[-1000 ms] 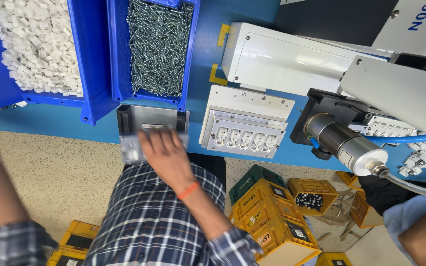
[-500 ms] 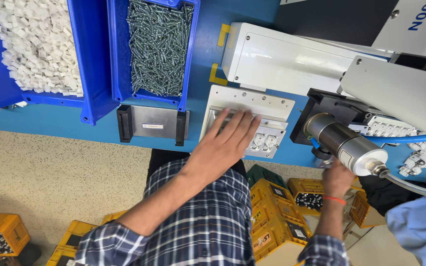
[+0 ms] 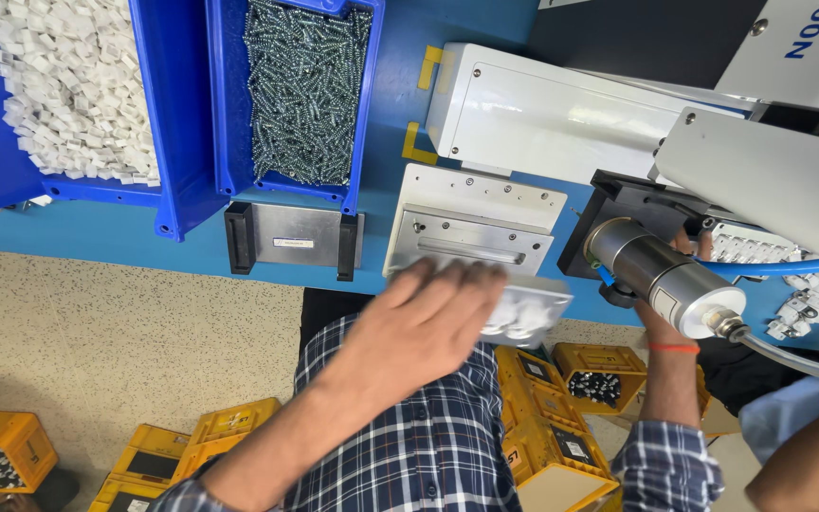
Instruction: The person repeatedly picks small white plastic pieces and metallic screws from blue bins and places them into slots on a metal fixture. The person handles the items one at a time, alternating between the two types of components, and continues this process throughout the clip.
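At frame centre | left hand point(image 3: 428, 318) fingers gripped white socket plate point(image 3: 533, 313) | right hand point(image 3: 661, 318) behind grey cylinder point(image 3: 661, 275), grip unclear.

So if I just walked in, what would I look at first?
Probably the big blurry left hand in the middle, gripping a white plastic part at the edge of the blue table. Then the blue bin of shiny screws up top, beside a blue bin of small white pieces on the left.
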